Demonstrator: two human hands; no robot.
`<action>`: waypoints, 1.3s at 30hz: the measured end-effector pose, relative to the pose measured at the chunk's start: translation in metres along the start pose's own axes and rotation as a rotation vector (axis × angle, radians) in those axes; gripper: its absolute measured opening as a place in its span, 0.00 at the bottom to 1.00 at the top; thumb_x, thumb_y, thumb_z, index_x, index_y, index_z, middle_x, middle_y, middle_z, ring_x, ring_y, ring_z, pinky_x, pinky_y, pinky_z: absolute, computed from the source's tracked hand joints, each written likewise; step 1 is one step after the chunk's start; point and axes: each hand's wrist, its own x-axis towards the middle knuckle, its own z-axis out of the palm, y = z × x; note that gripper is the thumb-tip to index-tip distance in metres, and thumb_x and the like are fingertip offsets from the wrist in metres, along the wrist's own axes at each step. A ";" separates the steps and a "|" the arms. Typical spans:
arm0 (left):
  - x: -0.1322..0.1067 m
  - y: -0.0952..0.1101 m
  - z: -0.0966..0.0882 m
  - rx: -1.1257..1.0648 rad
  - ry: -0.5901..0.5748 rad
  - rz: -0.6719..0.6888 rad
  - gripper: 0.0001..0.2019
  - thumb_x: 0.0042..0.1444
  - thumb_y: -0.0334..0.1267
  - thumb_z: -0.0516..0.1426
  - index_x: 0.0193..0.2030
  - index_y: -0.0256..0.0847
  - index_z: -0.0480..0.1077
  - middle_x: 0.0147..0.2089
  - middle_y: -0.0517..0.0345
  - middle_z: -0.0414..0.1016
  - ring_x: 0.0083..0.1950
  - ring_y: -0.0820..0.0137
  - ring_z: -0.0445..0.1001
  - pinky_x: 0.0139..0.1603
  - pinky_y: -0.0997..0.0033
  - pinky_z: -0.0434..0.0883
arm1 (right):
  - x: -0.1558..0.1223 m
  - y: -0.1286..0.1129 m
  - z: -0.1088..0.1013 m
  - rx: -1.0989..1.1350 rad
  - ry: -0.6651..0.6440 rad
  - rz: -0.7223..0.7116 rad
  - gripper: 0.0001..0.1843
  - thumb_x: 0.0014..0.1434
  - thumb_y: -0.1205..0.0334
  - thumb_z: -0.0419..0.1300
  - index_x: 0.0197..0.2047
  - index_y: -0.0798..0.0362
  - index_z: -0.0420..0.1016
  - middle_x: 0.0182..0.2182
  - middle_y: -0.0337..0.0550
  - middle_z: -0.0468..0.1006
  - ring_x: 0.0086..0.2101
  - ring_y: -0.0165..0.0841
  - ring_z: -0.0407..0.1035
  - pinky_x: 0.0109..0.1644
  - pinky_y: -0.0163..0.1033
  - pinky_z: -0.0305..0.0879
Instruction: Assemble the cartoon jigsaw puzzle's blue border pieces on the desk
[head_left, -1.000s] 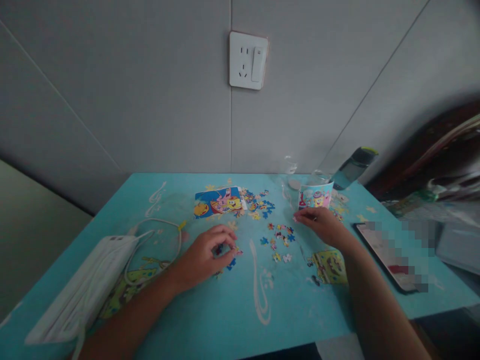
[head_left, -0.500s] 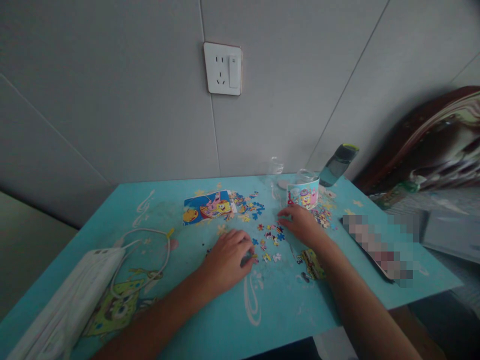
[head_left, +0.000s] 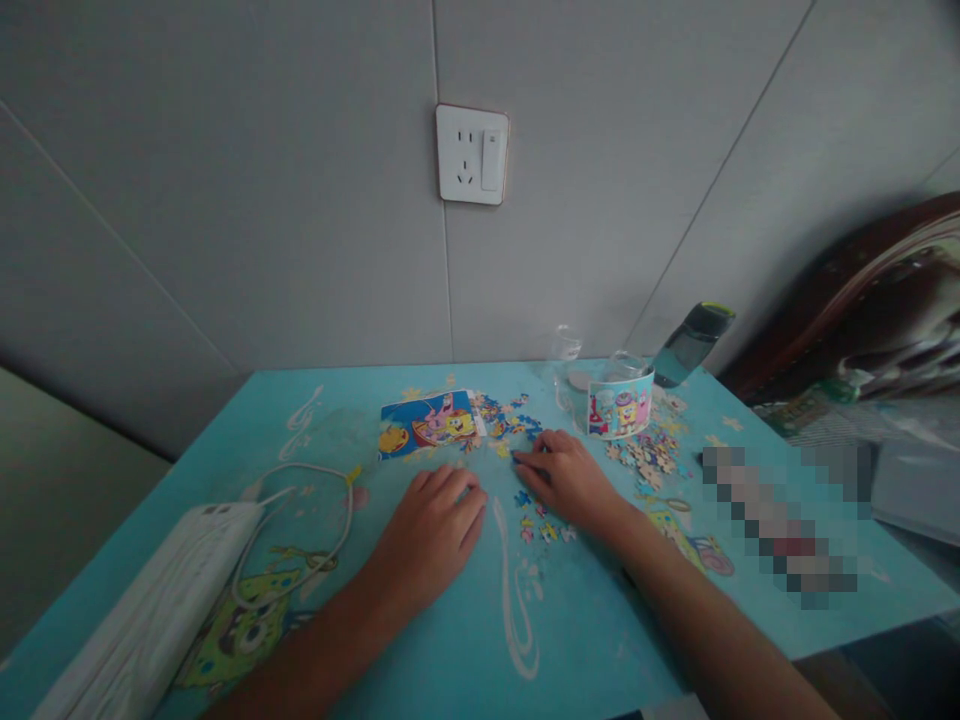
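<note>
My left hand rests palm down on the blue table, its fingers loosely bent and stretched forward. Whatever lies beneath its palm is hidden. To its right, my right hand has its thumb and index finger pinched on a small dark-blue puzzle piece. Just nearer than that hand lies a group of loose puzzle pieces, partly covered by it. A pile of mostly blue pieces is beyond its fingertips. Left of that pile lies a printed cartoon picture card.
A curved cartoon label stands by a clear container, with more pieces in front. A dark bottle is behind. A white power strip with a looped cable lies left; a blurred flat object lies right.
My right hand has moved left and a little nearer, from beside the label to the edge of the blue pile. My left hand has drawn back left from the loose pieces. The view has shifted slightly.
</note>
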 end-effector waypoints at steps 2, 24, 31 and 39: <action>-0.006 -0.016 -0.004 0.080 0.014 0.027 0.05 0.64 0.31 0.56 0.42 0.41 0.73 0.46 0.52 0.73 0.49 0.59 0.70 0.48 0.55 0.66 | -0.004 0.002 -0.003 0.001 -0.008 0.009 0.14 0.69 0.56 0.55 0.48 0.46 0.83 0.38 0.46 0.74 0.41 0.37 0.68 0.49 0.43 0.63; -0.028 -0.058 -0.004 -0.019 0.018 0.015 0.18 0.69 0.36 0.51 0.63 0.43 0.65 0.51 0.51 0.74 0.53 0.60 0.69 0.56 0.53 0.66 | 0.001 -0.028 -0.001 0.173 -0.008 -0.119 0.18 0.71 0.62 0.50 0.60 0.47 0.74 0.50 0.48 0.78 0.49 0.40 0.69 0.54 0.48 0.62; -0.027 -0.059 -0.005 -0.036 0.014 0.002 0.16 0.68 0.36 0.51 0.60 0.43 0.68 0.50 0.52 0.74 0.53 0.60 0.70 0.56 0.53 0.66 | 0.003 -0.036 0.010 0.098 0.001 -0.085 0.17 0.70 0.60 0.53 0.59 0.47 0.75 0.50 0.49 0.76 0.50 0.43 0.68 0.54 0.49 0.62; -0.028 -0.058 -0.004 -0.028 -0.003 0.022 0.12 0.69 0.35 0.51 0.55 0.42 0.72 0.48 0.52 0.74 0.50 0.61 0.70 0.53 0.55 0.66 | -0.004 -0.059 0.008 0.181 -0.068 -0.267 0.16 0.69 0.55 0.55 0.56 0.42 0.78 0.55 0.47 0.72 0.54 0.43 0.65 0.58 0.52 0.59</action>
